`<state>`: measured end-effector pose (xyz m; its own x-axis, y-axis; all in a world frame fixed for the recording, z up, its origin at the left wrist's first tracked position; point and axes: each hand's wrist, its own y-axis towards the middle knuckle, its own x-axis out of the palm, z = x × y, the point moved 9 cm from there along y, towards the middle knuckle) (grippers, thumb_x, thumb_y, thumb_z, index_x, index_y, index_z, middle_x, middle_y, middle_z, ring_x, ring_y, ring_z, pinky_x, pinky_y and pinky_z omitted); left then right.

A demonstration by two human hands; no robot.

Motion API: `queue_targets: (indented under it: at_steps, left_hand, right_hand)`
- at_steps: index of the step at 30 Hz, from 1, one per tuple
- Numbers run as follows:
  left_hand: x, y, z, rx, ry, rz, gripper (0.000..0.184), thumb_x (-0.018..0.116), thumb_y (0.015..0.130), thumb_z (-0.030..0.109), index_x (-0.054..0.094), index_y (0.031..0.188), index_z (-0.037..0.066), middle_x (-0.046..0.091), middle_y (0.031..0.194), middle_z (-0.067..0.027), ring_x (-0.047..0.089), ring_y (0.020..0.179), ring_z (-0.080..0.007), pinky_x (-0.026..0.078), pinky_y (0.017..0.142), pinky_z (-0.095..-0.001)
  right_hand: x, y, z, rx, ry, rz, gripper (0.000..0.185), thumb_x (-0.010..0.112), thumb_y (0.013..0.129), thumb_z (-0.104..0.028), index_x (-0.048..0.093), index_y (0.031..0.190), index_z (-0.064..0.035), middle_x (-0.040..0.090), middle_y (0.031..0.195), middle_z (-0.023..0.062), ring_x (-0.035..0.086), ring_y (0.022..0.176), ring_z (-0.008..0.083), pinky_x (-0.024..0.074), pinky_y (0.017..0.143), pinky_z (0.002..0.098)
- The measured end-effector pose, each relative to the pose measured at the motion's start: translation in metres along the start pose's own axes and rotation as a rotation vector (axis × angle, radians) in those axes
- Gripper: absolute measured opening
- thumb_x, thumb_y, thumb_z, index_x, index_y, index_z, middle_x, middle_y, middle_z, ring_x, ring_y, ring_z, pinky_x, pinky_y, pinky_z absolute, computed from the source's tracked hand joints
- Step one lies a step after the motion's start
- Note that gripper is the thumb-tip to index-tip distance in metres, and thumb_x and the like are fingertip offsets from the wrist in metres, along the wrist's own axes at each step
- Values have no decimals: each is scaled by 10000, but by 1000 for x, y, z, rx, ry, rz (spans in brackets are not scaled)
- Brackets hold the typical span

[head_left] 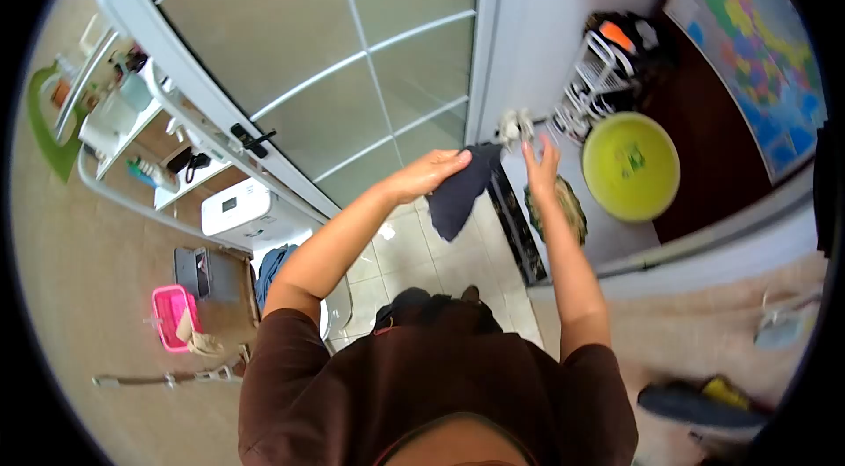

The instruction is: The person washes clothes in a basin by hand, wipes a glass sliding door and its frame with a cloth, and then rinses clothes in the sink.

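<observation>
A dark grey cloth hangs from my left hand, whose thumb and fingers are closed on its upper edge. It looks like a small garment or rag, but its exact kind does not show. My right hand is raised just right of the cloth, a small gap from its corner. Its fingers are apart and slightly blurred, with nothing visible in them. Below the right forearm, a patterned green-brown item lies partly hidden on the grey floor.
A yellow-green basin stands right of my right hand, near shoes and a white rack. A glass-paned door is ahead. At left are a shelf, a white washing machine and a pink basket.
</observation>
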<state>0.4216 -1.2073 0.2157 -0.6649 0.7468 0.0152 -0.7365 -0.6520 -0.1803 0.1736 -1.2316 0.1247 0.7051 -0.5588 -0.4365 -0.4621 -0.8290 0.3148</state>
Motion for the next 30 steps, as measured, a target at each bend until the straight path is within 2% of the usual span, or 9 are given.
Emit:
queue_targets:
  at_steps: [1,4,7,12,16,22,25,27,30]
  left_hand:
    - [-3,9,6,51,-39,57,515,444,995,462,595,1190,9,658,1075,-78,620,941,-129,482,882,-263]
    - [-15,15,17,-19,-131,181,535,452,984,483,577,1186,4,649,1075,-76,612,970,-141,491,881,-269]
    - [-51,16,14,-75,-1,340,560,467,970,510,612,1115,-11,655,1012,-97,623,906,-170,514,799,-308]
    - [-137,-17,31,-260,610,620,613,492,948,530,672,907,-54,643,810,-102,598,764,-161,504,712,-345]
    - [-167,-48,24,-168,256,654,633,511,933,550,671,984,-61,674,895,-105,627,813,-163,520,729,-311]
    - [-208,-84,20,-24,-194,555,407,623,922,397,669,962,-5,674,907,-42,628,788,-97,525,722,-244]
    - [-236,-96,38,33,68,674,418,604,920,435,673,1078,55,670,1010,-73,612,970,-146,498,851,-316]
    - [-273,-113,40,72,390,956,443,610,904,447,666,1108,59,662,1056,-105,604,1021,-203,476,892,-353]
    - [-323,-134,13,53,831,1154,481,629,873,454,659,1116,39,650,1085,-152,596,1048,-296,455,926,-391]
  right_hand:
    - [25,-5,7,-5,98,-92,523,638,901,-339,487,1293,-27,517,1258,162,470,1155,288,382,995,373]
    - [111,-60,-14,471,901,-690,454,476,966,-461,521,1272,-128,520,1313,10,441,1253,188,347,1038,445]
    - [170,-105,-39,442,986,-1174,520,452,984,-386,352,1443,-162,457,1412,22,443,1280,210,343,1052,455]
    - [167,-122,-134,558,1340,-1488,523,391,1010,-394,340,1437,-97,442,1429,69,446,1293,238,347,1076,433]
    - [182,-110,-170,657,1436,-1473,530,429,988,-355,374,1406,-33,477,1392,125,467,1275,258,338,1097,415]
    - [181,-55,-257,308,1485,-1518,536,466,889,-192,392,1374,25,511,1345,153,510,1223,258,370,1076,399]
    - [193,-35,-273,208,1374,-1395,419,489,894,-100,491,1287,45,527,1320,146,531,1190,230,387,1056,372]
    - [206,-22,-282,124,1299,-1286,344,509,889,-46,564,1214,52,542,1295,135,541,1168,209,394,1040,352]
    - [195,12,-314,-286,1033,-947,210,604,892,-98,675,1056,13,508,1291,118,464,1217,225,330,1052,362]
